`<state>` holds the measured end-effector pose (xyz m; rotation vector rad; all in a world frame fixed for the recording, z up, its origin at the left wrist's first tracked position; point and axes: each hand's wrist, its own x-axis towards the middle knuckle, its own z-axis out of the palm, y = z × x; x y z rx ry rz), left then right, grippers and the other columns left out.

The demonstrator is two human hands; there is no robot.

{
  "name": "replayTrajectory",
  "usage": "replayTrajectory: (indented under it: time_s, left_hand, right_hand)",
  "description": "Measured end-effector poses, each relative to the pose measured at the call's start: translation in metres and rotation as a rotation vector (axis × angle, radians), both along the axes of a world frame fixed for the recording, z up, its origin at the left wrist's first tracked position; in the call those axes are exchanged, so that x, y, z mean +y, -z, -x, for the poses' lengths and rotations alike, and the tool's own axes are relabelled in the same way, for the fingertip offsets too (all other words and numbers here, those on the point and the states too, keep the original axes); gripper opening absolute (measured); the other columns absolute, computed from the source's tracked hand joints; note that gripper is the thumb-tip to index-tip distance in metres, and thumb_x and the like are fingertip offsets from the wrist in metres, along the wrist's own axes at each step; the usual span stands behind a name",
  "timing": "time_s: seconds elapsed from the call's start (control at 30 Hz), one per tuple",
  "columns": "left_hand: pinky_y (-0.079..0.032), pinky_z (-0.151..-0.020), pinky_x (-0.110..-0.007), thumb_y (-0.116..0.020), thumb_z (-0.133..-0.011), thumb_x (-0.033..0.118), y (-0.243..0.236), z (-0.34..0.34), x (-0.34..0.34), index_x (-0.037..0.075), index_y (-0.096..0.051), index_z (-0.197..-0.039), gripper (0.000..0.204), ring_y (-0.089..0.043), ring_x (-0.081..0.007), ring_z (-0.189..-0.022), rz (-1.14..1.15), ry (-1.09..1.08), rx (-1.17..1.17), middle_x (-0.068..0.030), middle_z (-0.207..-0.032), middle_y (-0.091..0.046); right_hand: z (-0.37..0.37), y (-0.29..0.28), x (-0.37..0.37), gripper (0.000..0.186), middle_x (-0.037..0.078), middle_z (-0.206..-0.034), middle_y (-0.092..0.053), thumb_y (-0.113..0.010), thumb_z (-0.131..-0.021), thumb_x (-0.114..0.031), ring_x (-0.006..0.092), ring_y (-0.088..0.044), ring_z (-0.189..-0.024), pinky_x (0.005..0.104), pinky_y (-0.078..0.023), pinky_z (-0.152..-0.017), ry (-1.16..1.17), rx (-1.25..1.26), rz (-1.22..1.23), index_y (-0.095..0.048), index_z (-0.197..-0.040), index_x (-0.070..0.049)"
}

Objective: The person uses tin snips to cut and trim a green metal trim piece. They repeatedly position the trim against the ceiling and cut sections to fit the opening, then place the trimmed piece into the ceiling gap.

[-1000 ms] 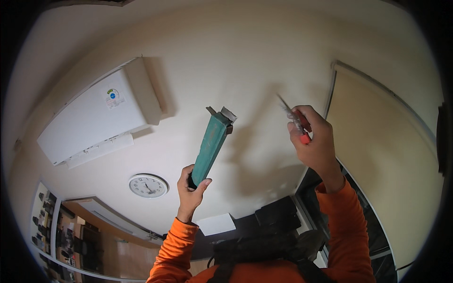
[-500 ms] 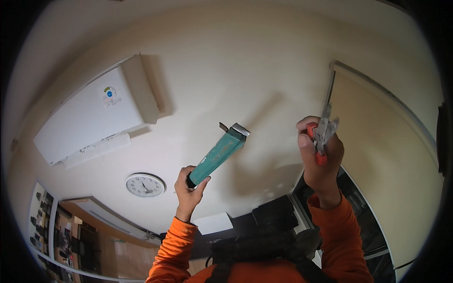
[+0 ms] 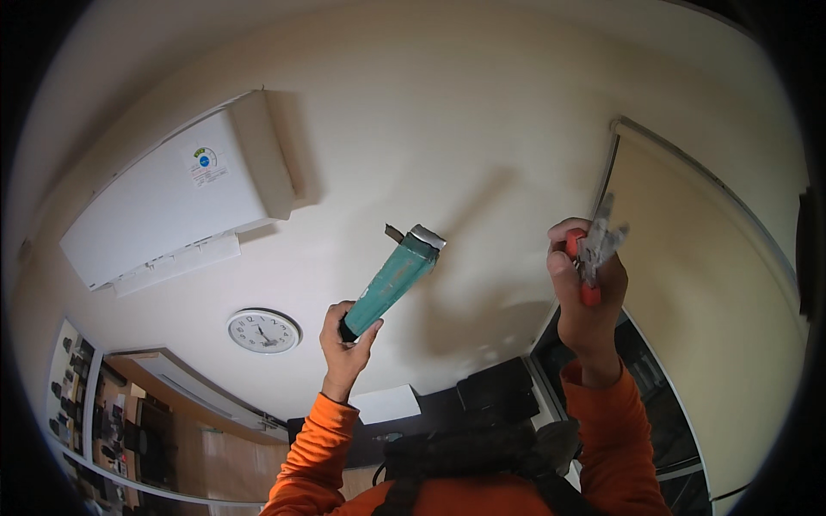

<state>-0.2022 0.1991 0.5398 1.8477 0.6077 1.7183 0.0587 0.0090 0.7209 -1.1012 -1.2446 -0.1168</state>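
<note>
My left hand (image 3: pixel 346 344) is closed round the lower end of a long green box-shaped tool (image 3: pixel 389 288). The tool leans up to the right, worn on its surface, with a shiny metal piece at its top end and a small dark tab standing beside it. Raised at the right, my right hand (image 3: pixel 589 297) grips a red-handled tool with two grey metal jaws (image 3: pixel 601 243). These jaws point upward and spread apart; blur hides whether they belong to pliers or snips. The two tools do not touch.
A pale wall (image 3: pixel 404 112) stands ahead, bearing a white air conditioner (image 3: pixel 172 198) and a round clock (image 3: pixel 264 332). A beige roller blind (image 3: pixel 697 284) hangs at the right. Low in front are a white sheet (image 3: pixel 387 404) and a black box (image 3: pixel 497 387). Glazed partitions stand lower left.
The green tool has shifted slightly left in view. My right hand and the red-handled tool sit slightly farther right and lower. Both grips stay the same.
</note>
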Motion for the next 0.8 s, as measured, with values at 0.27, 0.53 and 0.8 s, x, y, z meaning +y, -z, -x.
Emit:
replayTrajectory:
  time_s: [0.27,0.53,0.8]
  left_hand:
    - [-0.052,-0.077,-0.028,-0.088,-0.080,0.006,0.005,0.005,0.004,0.001,-0.060,-0.109,0.041,-0.064,-0.0160,-0.084,-0.077,-0.085,0.092,-0.0103,-0.094,-0.066]
    - [-0.051,-0.085,-0.030,-0.089,-0.081,0.007,0.015,0.017,0.011,0.001,-0.052,-0.114,0.051,-0.058,-0.0162,-0.094,0.046,-0.108,0.184,-0.0082,-0.104,-0.058]
    - [-0.058,-0.073,-0.033,-0.092,-0.079,0.012,-0.004,0.022,0.012,0.002,-0.058,-0.113,0.049,-0.071,-0.0221,-0.083,-0.238,-0.209,0.420,-0.0133,-0.095,-0.070]
  right_hand:
    - [0.000,0.027,0.018,0.024,0.009,-0.094,-0.068,-0.069,-0.091,-0.005,0.0158,-0.061,-0.082,0.0303,-0.051,-0.078,-0.232,-0.001,0.174,-0.065,-0.114,-0.002]
    - [-0.006,0.037,0.012,0.027,0.018,-0.087,-0.069,-0.075,-0.089,-0.017,0.0329,-0.067,-0.078,0.0387,-0.053,-0.074,-0.250,-0.241,0.662,-0.066,-0.108,0.000]
    - [-0.014,0.031,0.015,0.029,0.018,-0.082,-0.067,-0.075,-0.088,-0.024,0.0343,-0.064,-0.074,0.0398,-0.051,-0.072,-0.244,-0.408,0.742,-0.068,-0.104,-0.001]
